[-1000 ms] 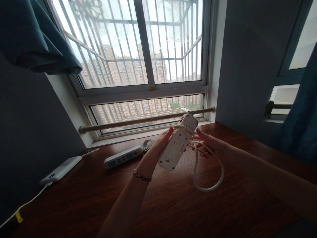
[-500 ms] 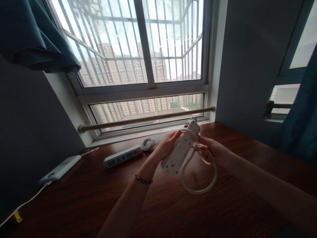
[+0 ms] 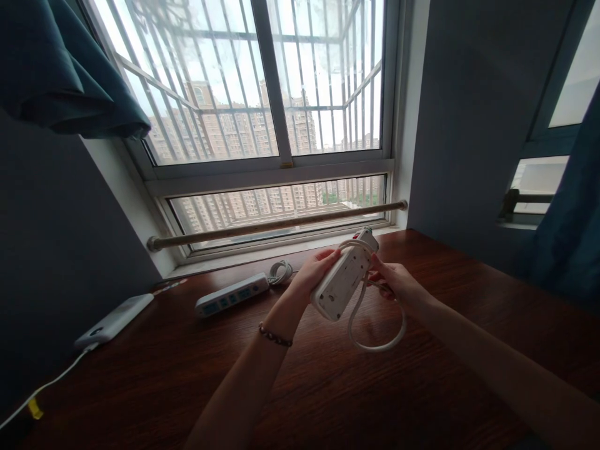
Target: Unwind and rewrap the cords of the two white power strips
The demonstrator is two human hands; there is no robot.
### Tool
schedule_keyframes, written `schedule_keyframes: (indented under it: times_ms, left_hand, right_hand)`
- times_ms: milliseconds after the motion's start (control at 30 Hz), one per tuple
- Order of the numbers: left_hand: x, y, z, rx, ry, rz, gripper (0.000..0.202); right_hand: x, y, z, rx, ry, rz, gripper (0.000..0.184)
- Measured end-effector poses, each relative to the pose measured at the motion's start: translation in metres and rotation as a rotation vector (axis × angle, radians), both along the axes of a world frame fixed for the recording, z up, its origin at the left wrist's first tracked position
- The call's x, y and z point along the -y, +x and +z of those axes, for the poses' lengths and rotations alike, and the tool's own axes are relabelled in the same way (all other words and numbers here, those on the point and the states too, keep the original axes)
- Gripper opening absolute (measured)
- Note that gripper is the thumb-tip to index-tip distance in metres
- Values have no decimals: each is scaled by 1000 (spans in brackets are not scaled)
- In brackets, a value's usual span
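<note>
A white power strip [image 3: 338, 286] is held tilted above the brown table, its scuffed back towards me and a red switch near the far end. My left hand [image 3: 315, 275] is closed on its left edge, thumb near the cord. Across the strip's upper part runs a loop of its white power cord [image 3: 377, 347], and the rest hangs in a loose ring below. My right hand [image 3: 396, 280] grips the cord at the strip's right side; its far fingers are partly hidden.
Another power strip [image 3: 234, 295] lies on the table [image 3: 300, 387] behind my left hand, its cord coiled [image 3: 280, 272]. At far left rests a white box-shaped device [image 3: 115, 320] with a cable. A barred window and a rail [image 3: 281, 226] stand behind the table.
My right hand has drawn the cord round the strip, its thumb now at the strip's edge. The hanging ring looks smaller, and the strip has turned slightly.
</note>
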State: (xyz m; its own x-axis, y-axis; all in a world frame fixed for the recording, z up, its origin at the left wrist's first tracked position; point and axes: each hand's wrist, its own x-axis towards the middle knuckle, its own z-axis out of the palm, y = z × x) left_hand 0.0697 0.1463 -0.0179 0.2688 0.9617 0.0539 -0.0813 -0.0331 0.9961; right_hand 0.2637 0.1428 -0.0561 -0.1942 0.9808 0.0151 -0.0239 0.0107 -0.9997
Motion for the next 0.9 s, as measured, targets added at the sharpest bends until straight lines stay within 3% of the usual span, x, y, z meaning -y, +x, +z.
schedule_keyframes:
  times_ms: [100,200,300,433,600,667,733,900]
  left_hand:
    - [-5,0,-6,55,4,82,44]
    - [-10,-5,-7,132,33,203,48]
    - [-14,-12,-3,198,94,368,48]
    - [-17,-21,1,88,295,645,42]
    - [-25,-40,-4,-539,669,882,31]
    - [-31,-49,-6,-787,729,876,32]
    - [-38,-57,-6,-900,719,821,31]
    - [-43,-65,1,-745,611,641,40]
  right_hand:
    - [-11,-8,-3,146,193,-85,76]
    - [-28,-22,-1,281,419,-216,66]
    - [-43,-43,6,328,526,-328,56]
    - [-59,-72,9,135,393,-286,54]
    - [-75,-95,3,-17,173,-169,52]
    - [-75,-98,3,-30,108,-104,48]
    - [-74,-98,3,-39,46,-34,44]
    - [-75,-100,-2,-91,-34,18,39]
